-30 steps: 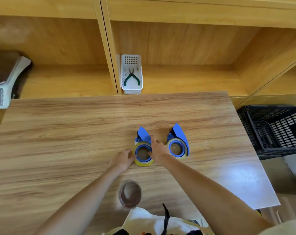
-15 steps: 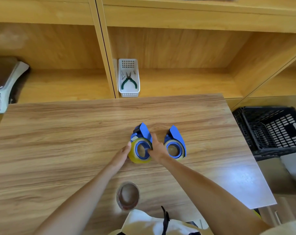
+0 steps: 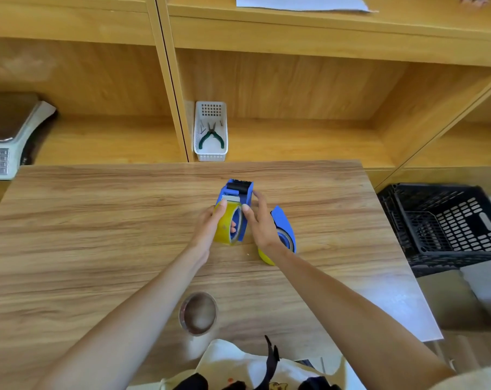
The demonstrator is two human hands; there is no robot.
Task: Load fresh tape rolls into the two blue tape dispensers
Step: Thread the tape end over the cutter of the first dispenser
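Observation:
A blue tape dispenser [image 3: 236, 192] stands tipped up on its edge near the middle of the wooden table [image 3: 98, 220], with a yellow tape roll [image 3: 226, 225] in it. My left hand [image 3: 207, 226] grips the roll's left side, fingers through its core. My right hand [image 3: 259, 220] holds the dispenser's right wall. Behind my right wrist the second blue dispenser [image 3: 283, 229] lies flat with a yellow roll [image 3: 264, 257] partly hidden under it. A clear tape roll [image 3: 198, 313] lies near the front edge.
A white basket [image 3: 210, 153] with green pliers [image 3: 211, 135] sits on the shelf behind the table. A scale [image 3: 2, 144] stands at the left. A black crate [image 3: 446, 220] is to the right of the table. White cloth [image 3: 238, 358] lies below.
The left dispenser with its yellow roll was lifted from lying flat and turned upright on edge. Both hands now grip it from either side. The camera has moved closer.

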